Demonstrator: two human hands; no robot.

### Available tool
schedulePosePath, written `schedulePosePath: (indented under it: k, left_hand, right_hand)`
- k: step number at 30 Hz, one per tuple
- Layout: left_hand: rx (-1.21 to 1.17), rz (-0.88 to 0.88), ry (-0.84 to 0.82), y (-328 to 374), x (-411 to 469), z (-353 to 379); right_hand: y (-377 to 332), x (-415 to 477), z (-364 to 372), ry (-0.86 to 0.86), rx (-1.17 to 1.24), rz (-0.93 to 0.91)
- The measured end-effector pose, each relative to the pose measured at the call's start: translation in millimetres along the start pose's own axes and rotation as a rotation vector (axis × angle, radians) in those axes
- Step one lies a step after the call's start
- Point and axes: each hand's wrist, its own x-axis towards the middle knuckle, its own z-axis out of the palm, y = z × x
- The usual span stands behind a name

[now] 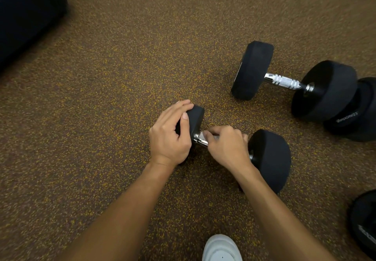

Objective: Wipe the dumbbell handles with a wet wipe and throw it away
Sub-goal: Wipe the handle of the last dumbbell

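A black dumbbell (270, 156) with a chrome handle (200, 139) lies on the speckled floor in the middle of the view. My left hand (169, 136) grips its left head from above. My right hand (227, 146) is closed around the handle, with a bit of pale wet wipe (212, 136) showing under the fingers. Most of the handle and of the wipe is hidden by that hand. A second dumbbell (252, 71) with a bare chrome handle (284, 81) lies further back on the right, untouched.
More black weights lie at the right edge (358, 114) and the lower right corner (364, 224). A dark padded object (26, 14) fills the top left corner. My white shoe (221, 248) stands at the bottom edge. Brown speckled rubber floor (101, 97) spreads to the left.
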Motion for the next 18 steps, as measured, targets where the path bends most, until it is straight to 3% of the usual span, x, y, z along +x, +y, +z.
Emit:
schedulePosePath:
  k: [6,11,15,18]
  left_hand:
    - [0.002,-0.008,-0.007,-1.0,-0.7,-0.1]
    - [-0.007,0.0,0.004,-3.5,-0.7,1.9]
    - [-0.012,0.005,0.009,-4.8,0.0,2.6]
    - [-0.006,0.001,0.012,-3.1,0.3,2.2]
  right_hand:
    - [-5.2,2.6,9.2,-0.032,0.04,-0.026]
    - [11.6,-19.0,12.5,0.238,0.034,-0.166]
    - [12.4,-22.8,33.3,0.358,0.013,-0.382]
    - [23.7,-26.1,34.5,0.461,-0.021,-0.43]
